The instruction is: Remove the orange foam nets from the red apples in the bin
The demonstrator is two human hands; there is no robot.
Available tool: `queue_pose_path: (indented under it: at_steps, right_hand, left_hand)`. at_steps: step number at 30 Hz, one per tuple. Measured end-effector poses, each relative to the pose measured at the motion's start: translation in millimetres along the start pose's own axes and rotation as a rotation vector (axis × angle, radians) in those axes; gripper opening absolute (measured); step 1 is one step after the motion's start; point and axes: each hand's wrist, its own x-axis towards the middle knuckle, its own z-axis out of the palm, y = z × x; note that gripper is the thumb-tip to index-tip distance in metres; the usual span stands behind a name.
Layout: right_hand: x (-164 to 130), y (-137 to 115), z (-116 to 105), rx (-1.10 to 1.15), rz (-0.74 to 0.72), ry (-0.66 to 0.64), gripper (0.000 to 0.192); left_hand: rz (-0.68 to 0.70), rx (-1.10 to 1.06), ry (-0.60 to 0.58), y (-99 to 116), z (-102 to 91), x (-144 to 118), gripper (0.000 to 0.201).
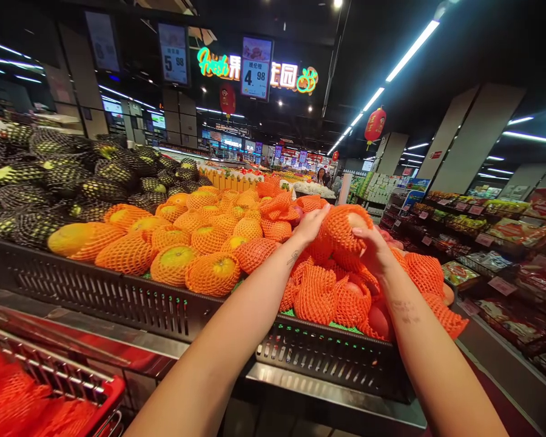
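Note:
Both my hands hold one fruit wrapped in an orange foam net above a heap of netted fruit. My left hand grips its left side with the fingers on the net. My right hand closes on its right and lower side. Under them lie several red fruits in orange nets, piled at the right end of a black slotted display bin. Left of my hands sit several yellow-orange fruits in orange nets.
Dark green fruits in black nets fill the far left of the display. A red shopping cart with orange nets stands at bottom left. Shelves of packaged goods line the aisle on the right. Price signs hang overhead. A person stands far off.

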Motion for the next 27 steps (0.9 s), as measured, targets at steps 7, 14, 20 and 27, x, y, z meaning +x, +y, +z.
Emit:
queue_pose_path:
  at_steps: [7,14,20,27]
  right_hand:
    - [8,-6,-8,0.241,0.006,0.147,0.052]
    - [5,-10,-9,0.073,0.222,0.038,0.058]
    - [6,-1,-11,-0.133,0.203,-0.04,0.077]
    - [13,8,-6,-0.095,-0.171,0.115,0.073]
  left_hand:
    - [0.341,0.212,-0.371,11,13.3,-23,0.088]
    - [0.367,0.224,-0.201,7,16.6,-21,0.089]
    - [0.314,0.168,-0.098,4,9.3,-11,0.081]
    - [0.31,0.333,-0.232,25,10.0,-24,0.062]
